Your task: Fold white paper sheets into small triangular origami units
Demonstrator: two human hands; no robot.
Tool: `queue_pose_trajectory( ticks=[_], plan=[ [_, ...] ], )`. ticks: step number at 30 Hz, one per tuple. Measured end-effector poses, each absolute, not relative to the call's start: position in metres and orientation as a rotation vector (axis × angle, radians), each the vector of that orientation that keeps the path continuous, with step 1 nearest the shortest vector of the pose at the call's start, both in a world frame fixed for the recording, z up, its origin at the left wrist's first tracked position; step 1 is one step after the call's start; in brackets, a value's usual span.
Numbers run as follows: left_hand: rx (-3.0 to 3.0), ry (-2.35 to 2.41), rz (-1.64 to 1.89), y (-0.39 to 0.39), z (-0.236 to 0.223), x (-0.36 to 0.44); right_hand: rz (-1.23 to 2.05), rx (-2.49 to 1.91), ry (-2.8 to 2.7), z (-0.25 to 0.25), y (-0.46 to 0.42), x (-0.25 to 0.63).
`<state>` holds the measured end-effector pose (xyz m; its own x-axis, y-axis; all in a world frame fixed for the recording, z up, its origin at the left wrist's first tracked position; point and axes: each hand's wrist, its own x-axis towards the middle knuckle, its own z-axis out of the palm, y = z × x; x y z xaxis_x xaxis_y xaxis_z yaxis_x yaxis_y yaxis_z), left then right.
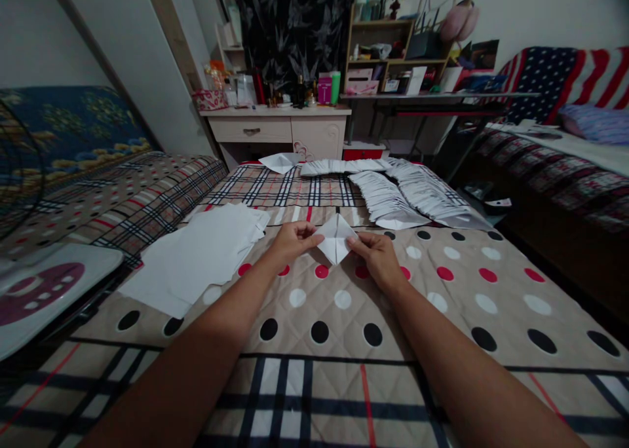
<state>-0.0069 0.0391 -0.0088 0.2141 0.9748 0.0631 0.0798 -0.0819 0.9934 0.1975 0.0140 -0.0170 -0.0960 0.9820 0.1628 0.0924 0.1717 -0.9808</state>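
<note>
- Polka-dot and plaid quilt (pixel 295 314) lies underneath.
- Diamond-shaped folded paper (pixel 337 229) sits between the hands: left hand (pixel 293 242), fingers pinching its left corner; right hand (pixel 379 257), fingers pinching near its right.
- White sheets (pixel 201 255) lie leftward.
- Folded-paper rows (pixel 386 198) lie beyond.
- White dresser (pixel 249 131) stands behind.

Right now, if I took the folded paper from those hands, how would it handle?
The folded paper is probably light: it's small and looks thin. Crossing creases suggest some stiffness, though it likely crushes easily. Folds might loosen on release; only the left hand and right hand pinch it.
</note>
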Motion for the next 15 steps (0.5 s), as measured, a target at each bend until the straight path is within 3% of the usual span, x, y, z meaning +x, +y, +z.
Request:
queue_pose_trajectory(
  ticks=[6, 15],
  plan=[
    [1.198, 1.056, 1.076, 0.023, -0.004, 0.014, 1.042, -1.056, -1.431, -0.011, 0.008, 0.191],
    [1.321, 1.156, 1.115, 0.025, -0.004, 0.016, 1.058, -1.119, -1.443, -0.009, 0.007, 0.19]
  ],
)
